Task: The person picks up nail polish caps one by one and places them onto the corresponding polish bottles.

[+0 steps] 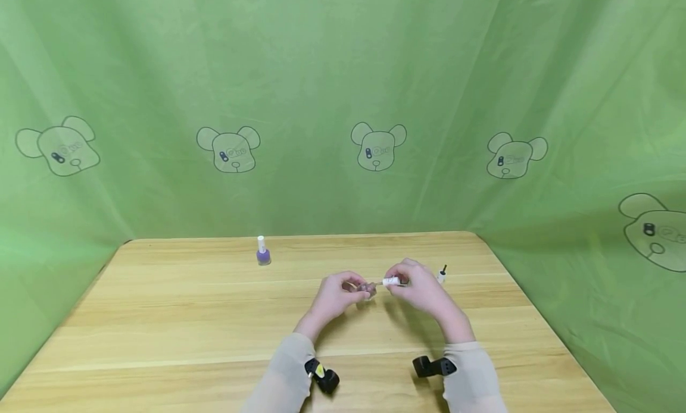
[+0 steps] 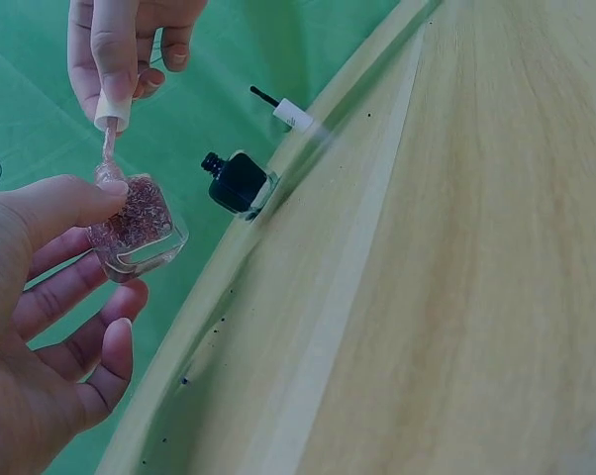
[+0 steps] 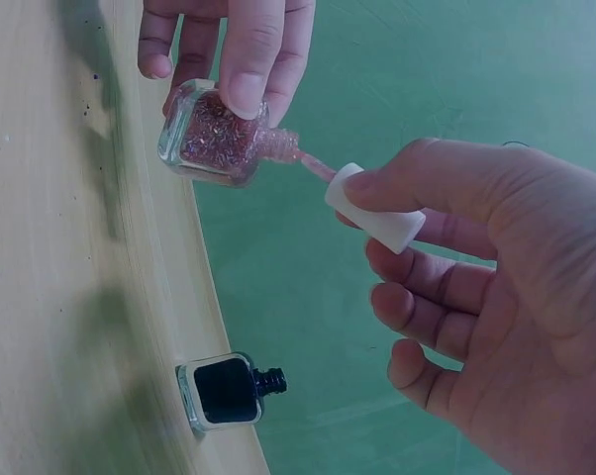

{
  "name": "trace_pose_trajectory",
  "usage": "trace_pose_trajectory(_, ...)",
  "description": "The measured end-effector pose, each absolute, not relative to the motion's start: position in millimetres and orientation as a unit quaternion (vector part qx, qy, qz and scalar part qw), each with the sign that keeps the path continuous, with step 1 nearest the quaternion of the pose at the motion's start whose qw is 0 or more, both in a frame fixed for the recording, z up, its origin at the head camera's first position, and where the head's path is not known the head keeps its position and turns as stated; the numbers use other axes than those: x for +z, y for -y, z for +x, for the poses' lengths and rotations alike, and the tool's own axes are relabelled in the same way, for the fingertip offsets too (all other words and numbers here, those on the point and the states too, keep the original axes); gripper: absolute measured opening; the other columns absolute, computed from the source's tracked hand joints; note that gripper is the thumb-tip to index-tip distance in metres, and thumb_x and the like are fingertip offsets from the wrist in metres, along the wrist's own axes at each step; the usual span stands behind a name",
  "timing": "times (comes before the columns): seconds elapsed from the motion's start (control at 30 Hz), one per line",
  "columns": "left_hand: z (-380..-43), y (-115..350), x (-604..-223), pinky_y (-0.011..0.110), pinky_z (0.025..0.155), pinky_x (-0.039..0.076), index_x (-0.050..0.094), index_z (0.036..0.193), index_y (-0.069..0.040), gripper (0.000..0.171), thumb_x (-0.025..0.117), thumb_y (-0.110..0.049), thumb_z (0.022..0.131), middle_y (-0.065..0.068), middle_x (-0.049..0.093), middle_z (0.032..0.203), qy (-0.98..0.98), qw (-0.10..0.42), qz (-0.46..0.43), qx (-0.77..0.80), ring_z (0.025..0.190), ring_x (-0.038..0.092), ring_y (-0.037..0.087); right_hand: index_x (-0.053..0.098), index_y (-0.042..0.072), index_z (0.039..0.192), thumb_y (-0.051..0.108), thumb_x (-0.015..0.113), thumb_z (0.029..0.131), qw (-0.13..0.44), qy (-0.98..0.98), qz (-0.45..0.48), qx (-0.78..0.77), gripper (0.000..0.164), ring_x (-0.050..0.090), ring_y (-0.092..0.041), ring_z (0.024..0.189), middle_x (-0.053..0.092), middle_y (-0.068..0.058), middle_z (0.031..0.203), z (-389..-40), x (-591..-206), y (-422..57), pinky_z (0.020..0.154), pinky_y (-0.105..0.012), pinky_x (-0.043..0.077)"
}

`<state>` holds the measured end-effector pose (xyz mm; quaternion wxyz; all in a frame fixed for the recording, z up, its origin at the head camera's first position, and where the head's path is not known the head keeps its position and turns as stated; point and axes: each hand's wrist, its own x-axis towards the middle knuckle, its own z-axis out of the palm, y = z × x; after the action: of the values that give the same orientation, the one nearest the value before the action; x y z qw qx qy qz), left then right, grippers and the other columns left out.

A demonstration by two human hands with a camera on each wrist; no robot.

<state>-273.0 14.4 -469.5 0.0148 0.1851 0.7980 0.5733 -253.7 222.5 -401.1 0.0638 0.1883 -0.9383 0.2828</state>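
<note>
My left hand (image 1: 336,294) pinches a square glass nail polish bottle (image 3: 219,139) filled with pink glitter, thumb on its front face. Between thumb and fingers my right hand (image 1: 418,285) holds the bottle's white brush cap (image 3: 375,210). The brush stem (image 2: 109,141), coated pink, reaches from the cap into the bottle's neck. Beyond the hands, an uncapped bottle of dark polish (image 2: 241,185) stands on the table; the right hand hides it in the head view. Near it a second white cap (image 2: 292,115) has its dark brush pointing up.
A purple nail polish bottle (image 1: 263,256) with its white cap on stands toward the back left of the wooden table (image 1: 177,318). Small dark specks dot the tabletop. A green curtain (image 1: 305,56) with bear-head outlines surrounds the table's back and sides.
</note>
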Motion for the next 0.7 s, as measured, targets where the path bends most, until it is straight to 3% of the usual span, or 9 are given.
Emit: trace_pose_trajectory(0.7,-269.5,-21.4,-468.5,0.020,0.069,0.053,0.072,0.099,-0.011,0.022,0.079,-0.020,0.080,0.004,0.073,0.097,-0.805,0.008,0.199,0.559,0.078,0.062,0.009,0.071,0.008,0.096,0.009,0.072,0.081,0.049,0.936,0.205,0.283,0.015,0.056,-0.017,0.086,0.064,-0.005,0.092,-254.2,-405.5,-214.9,0.078,-0.035,0.050)
